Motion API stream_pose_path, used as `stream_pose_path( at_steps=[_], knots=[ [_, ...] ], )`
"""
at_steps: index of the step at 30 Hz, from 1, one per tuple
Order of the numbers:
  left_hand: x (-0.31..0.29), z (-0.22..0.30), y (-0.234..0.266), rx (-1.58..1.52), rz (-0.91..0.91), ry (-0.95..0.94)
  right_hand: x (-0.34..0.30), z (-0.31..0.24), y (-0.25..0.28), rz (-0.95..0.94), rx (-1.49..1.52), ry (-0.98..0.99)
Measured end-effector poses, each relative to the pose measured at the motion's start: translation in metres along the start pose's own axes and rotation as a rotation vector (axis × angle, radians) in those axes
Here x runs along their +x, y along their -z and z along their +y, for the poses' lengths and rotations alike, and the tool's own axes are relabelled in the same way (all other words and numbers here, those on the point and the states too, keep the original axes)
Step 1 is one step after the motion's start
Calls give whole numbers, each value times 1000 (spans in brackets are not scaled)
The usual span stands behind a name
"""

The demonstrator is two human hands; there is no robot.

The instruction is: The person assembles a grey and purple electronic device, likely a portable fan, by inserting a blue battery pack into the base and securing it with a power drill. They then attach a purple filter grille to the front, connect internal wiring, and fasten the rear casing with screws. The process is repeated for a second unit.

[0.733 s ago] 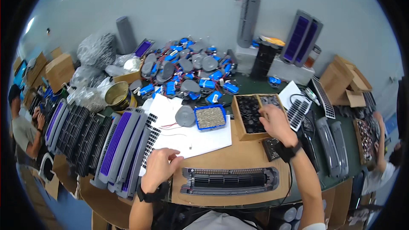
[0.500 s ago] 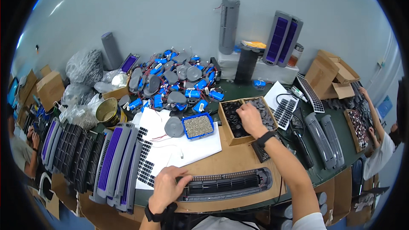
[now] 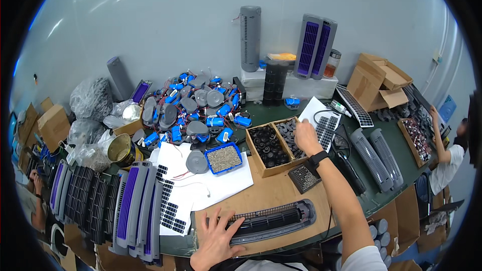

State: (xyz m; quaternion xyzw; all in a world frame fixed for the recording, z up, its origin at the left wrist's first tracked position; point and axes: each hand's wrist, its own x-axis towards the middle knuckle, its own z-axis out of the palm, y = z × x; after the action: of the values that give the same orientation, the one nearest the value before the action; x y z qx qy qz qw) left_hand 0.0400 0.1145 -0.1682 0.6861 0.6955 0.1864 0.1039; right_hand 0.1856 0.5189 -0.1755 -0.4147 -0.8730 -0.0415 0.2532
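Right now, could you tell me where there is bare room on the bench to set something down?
The freest patch is the cardboard sheet between the white paper, the divided cardboard box and the long grey grille housing under the left hand. Some green mat shows right of the two grey columns. The battery pile is crowded.

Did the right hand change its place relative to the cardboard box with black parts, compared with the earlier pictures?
No. The right hand stays over the right compartment of the cardboard box, as before; only the camera view shifted.
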Motion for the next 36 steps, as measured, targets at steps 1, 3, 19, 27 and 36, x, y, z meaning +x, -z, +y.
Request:
stream_pose_path(
  at_steps=[1, 3, 19, 27, 36],
  knots=[
    [0, -1, 0, -16, 0, 1, -5, 1, 0, -95, -18, -27],
    [-1, -3, 0, -48, 1, 5, -12, 3, 0, -172, -23, -48],
    [-3, -23, 14, -169, 179, 106, -43, -117, 54, -305, 655, 406],
    [5, -18, 17, -491, 443, 295, -95, -158, 29, -369, 661, 653],
    [-9, -14, 14, -1432, 326, 474, -129, -210, 110, -417, 908, 717]
  ],
)
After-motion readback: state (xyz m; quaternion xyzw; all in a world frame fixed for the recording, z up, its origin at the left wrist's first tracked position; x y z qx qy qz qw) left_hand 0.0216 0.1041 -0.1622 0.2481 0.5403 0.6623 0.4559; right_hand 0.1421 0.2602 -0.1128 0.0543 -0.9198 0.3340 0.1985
